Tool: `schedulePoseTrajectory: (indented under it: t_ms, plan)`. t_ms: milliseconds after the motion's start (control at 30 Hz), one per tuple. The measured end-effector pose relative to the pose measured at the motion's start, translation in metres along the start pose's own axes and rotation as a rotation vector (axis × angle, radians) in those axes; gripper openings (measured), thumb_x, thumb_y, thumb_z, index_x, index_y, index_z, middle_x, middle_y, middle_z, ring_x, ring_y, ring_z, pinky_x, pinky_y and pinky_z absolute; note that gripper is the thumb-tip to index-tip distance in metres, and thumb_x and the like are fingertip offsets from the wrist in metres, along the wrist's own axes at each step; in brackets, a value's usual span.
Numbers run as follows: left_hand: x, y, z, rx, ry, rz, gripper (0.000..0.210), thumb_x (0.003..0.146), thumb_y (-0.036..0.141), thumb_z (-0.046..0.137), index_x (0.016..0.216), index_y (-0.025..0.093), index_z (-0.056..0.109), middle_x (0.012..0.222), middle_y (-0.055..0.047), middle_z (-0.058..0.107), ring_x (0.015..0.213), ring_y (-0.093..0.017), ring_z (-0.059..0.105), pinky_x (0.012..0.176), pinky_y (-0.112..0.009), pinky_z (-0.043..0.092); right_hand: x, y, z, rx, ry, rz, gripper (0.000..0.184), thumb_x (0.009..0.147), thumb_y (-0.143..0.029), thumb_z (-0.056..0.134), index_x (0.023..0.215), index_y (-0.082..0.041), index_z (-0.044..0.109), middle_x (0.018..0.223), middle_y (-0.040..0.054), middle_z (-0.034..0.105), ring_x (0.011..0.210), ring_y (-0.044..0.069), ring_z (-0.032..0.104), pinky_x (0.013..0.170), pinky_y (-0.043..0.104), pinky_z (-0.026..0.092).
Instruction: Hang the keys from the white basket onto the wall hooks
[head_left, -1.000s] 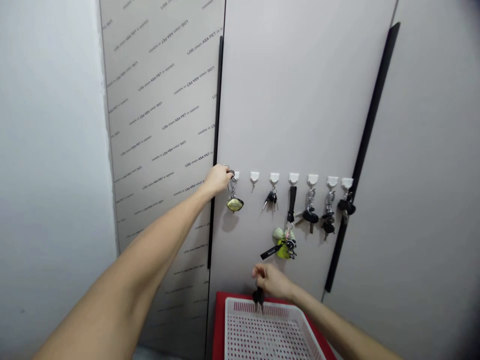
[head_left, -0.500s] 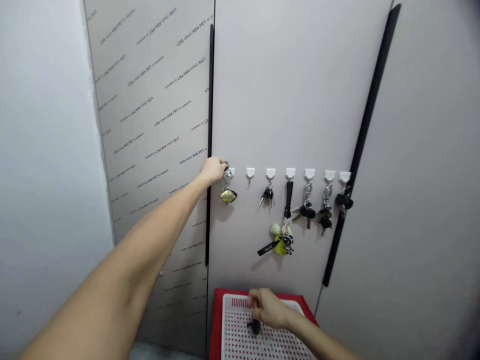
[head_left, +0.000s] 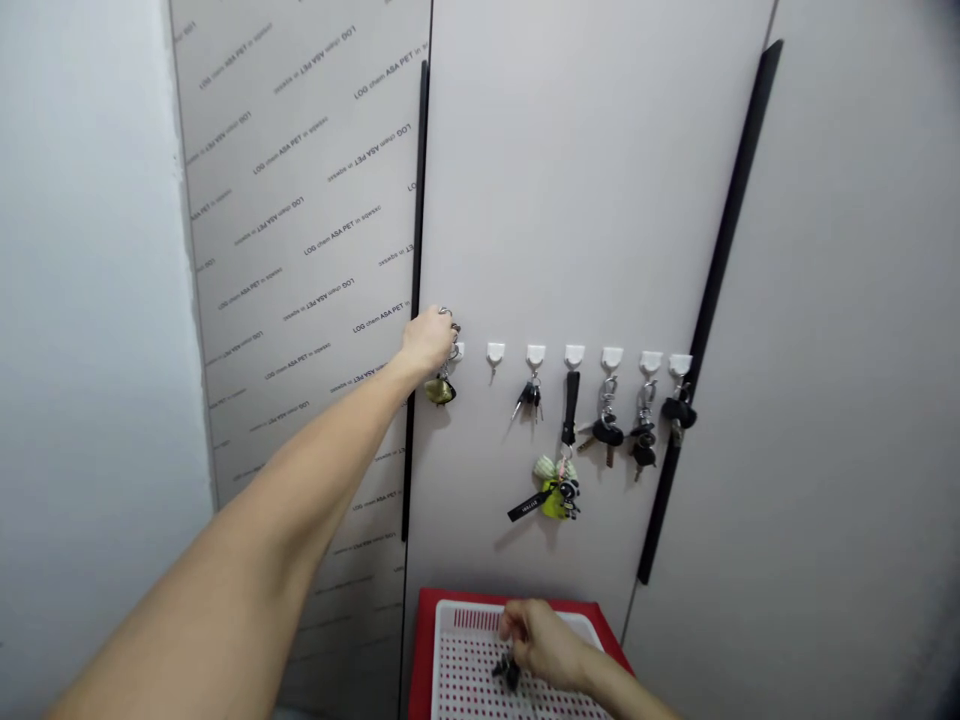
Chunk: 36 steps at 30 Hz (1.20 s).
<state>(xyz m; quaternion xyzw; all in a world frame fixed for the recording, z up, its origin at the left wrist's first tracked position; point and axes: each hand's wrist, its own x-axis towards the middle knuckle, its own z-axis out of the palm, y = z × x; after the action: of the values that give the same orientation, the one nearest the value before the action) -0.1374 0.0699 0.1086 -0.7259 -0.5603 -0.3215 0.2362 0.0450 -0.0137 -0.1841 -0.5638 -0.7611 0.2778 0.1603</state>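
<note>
While the closed left hand (head_left: 429, 340) held a gold keychain (head_left: 440, 391) lengthwise toward six o'clock, I saw the curled right hand (head_left: 546, 642) pinching keys (head_left: 510, 672).

We note keys (head_left: 511, 672), then basket (head_left: 465, 678), below the right fingers (head_left: 513, 624); hooks (head_left: 574, 356) extending right of the left fingers (head_left: 445, 327).

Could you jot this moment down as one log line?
Left hand: gripping gold keychain near leftmost hook | Right hand: holding dark keys over white basket | Pale panel: key bunches hanging from hooks
</note>
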Motion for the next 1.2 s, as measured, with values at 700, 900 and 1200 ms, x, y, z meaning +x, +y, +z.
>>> schedulePoseTrajectory:
  t_ms: [700, 900, 1200]
  plan:
    - [-0.005, -0.004, 0.001, 0.112, 0.077, 0.053, 0.028, 0.073, 0.031, 0.029, 0.086, 0.017, 0.050, 0.091, -0.005, 0.042, 0.082, -0.015, 0.043, 0.059, -0.022, 0.035, 0.062, -0.150, -0.137, 0.160, 0.603, -0.369, 0.025, 0.068, -0.029, 0.036, 0.075, -0.013, 0.054, 0.049, -0.0017, 0.049, 0.043, 0.005, 0.042, 0.045, 0.016, 0.033]
    - [-0.003, -0.005, 0.002, 0.122, 0.105, 0.117, 0.026, 0.073, 0.029, 0.031, 0.086, 0.016, 0.050, 0.090, -0.005, 0.043, 0.083, -0.014, 0.044, 0.061, -0.021, 0.034, 0.110, -0.207, -0.192, 0.291, 0.757, -0.312, 0.021, 0.068, -0.022, 0.040, 0.081, -0.012, 0.053, 0.055, -0.0020, 0.050, 0.040, 0.003, 0.044, 0.050, 0.018, 0.037]
    - [0.004, -0.017, -0.001, 0.124, 0.075, 0.281, 0.027, 0.074, 0.026, 0.030, 0.082, 0.016, 0.053, 0.087, -0.006, 0.044, 0.074, -0.012, 0.046, 0.063, -0.023, 0.032, 0.097, -0.214, -0.205, 0.510, 0.296, -0.247, 0.005, 0.069, -0.013, 0.042, 0.064, -0.012, 0.045, 0.043, -0.0047, 0.045, 0.034, 0.003, 0.040, 0.038, 0.017, 0.037]
